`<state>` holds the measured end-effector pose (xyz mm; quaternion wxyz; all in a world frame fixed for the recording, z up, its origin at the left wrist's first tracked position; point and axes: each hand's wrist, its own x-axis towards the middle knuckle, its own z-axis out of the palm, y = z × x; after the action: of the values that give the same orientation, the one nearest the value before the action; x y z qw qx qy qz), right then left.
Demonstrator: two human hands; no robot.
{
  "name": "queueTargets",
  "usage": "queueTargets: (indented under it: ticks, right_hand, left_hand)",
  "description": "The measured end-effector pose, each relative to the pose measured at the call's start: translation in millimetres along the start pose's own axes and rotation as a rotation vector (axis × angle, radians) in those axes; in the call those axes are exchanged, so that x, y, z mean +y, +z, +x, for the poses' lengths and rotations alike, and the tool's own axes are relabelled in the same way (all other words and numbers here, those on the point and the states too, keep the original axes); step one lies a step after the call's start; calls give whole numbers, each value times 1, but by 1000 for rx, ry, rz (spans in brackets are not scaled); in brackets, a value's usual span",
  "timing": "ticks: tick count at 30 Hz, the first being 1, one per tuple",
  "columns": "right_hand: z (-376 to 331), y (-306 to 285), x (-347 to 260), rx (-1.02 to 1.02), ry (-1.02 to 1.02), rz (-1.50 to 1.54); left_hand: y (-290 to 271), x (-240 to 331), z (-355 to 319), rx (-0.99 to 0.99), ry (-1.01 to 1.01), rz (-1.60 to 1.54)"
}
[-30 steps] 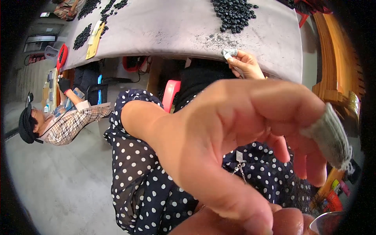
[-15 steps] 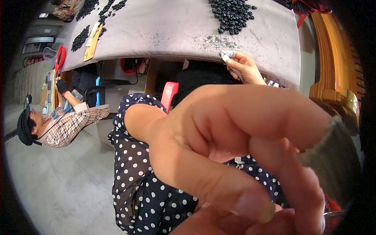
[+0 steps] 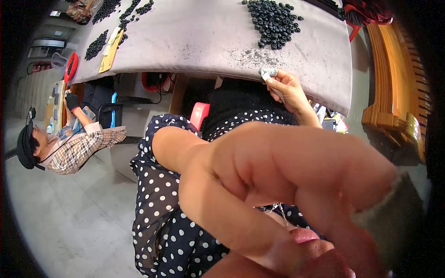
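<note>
My left hand (image 3: 259, 185) is raised very close to the camera, bent at the wrist. Its fingers curve with the thumb apart from them, and nothing shows between them. A dark grey wrap (image 3: 401, 204) covers one blurred fingertip. My right hand (image 3: 289, 90) is at the table's front edge, thumb and fingers closed on a small silvery piece (image 3: 269, 72). What kind of thing it is cannot be made out. Just beyond it, dark crumbs (image 3: 255, 58) are scattered on the grey tabletop (image 3: 194, 37). Farther back lies a heap of small black ring-shaped parts (image 3: 273, 23).
More black parts (image 3: 96, 45) lie at the far left, near a yellow strip (image 3: 111, 55). A red basket (image 3: 72, 67) stands beyond that corner. At left sits another person (image 3: 79, 143) in a plaid top. Wooden furniture (image 3: 394, 92) stands at right; a red chair part (image 3: 199, 116) is beside me.
My left hand has shifted slightly lower in the picture, and its fingers are more blurred. The right hand keeps its grip on the silvery piece. The view has tilted a little.
</note>
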<state>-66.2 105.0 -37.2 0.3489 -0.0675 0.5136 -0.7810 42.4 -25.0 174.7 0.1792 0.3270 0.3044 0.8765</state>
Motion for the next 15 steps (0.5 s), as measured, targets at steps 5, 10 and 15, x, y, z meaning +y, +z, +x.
queueTargets:
  ticks: [5, 10, 15]
  right_hand:
    - [-1, 3, 3, 13, -21, 40]
    - [2, 4, 5, 9, -27, 26]
    - [6, 2, 9, 27, -29, 4]
  left_hand:
    - [-1, 4, -2, -3, 44, -13]
    - [0, -7, -1, 39, 103, -17]
    - [-7, -13, 2, 81, 111, -35]
